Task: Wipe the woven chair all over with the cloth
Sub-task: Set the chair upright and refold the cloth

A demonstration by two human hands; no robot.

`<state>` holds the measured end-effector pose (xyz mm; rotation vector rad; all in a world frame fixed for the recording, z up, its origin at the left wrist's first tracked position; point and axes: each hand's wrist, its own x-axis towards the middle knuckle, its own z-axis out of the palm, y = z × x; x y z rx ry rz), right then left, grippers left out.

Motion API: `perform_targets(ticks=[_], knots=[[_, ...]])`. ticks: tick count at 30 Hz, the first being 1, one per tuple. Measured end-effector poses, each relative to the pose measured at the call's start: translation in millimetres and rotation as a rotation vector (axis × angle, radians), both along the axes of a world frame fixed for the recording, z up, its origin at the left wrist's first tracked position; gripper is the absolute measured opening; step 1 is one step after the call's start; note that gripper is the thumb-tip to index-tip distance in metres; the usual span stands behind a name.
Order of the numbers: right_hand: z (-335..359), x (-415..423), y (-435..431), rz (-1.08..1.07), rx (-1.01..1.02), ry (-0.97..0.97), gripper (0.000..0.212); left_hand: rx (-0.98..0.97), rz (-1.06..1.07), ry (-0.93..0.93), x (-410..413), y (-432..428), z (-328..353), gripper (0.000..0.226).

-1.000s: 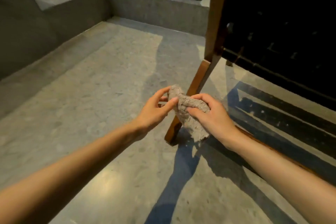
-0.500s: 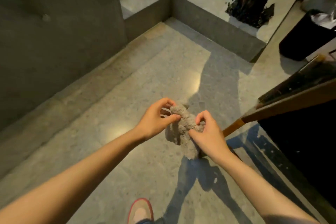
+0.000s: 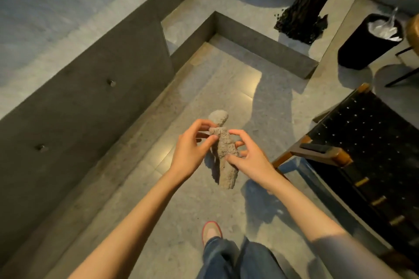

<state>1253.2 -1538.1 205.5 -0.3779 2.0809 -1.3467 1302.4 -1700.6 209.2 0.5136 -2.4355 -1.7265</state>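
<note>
A fuzzy grey-beige cloth (image 3: 223, 154) hangs bunched between both hands in mid-air over the floor. My left hand (image 3: 191, 148) pinches its upper edge with thumb and fingertips. My right hand (image 3: 248, 155) pinches the cloth's right side lower down, fingers curled. The woven chair (image 3: 367, 142), black weave on a brown wooden frame, stands at the right, about a hand's width from my right hand. Neither hand nor the cloth touches it.
A grey concrete wall (image 3: 90, 102) runs along the left, with a raised step (image 3: 260, 43) behind. A black bin (image 3: 367, 41) with a white liner and a dark charred post (image 3: 306, 11) stand at the back right. My shoe (image 3: 210, 231) and jeans show below.
The view has risen and tilted down, so the chair now shows from above at the right. Both hands have kept hold of the cloth and shifted their grip, stretching it longer.
</note>
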Motion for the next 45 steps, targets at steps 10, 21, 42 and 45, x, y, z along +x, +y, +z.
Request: perform_targets(ticks=[10,21,42,45], knots=[[44,-66,4,-0.002,-0.004,-0.096,0.013,-0.119,-0.222,-0.020,-65,-12,45,0.016],[35,-231,5,-0.540,0.347,0.185,0.021,-0.516,-0.634,-0.086,-311,-14,54,0.018],[43,-425,-12,-1.303,0.479,0.035,0.002,-0.690,-1.481,0.078,-632,26,58,0.029],[48,-446,-31,-1.644,0.218,-0.152,0.008,-0.635,-1.481,-0.002,-655,42,64,0.019]])
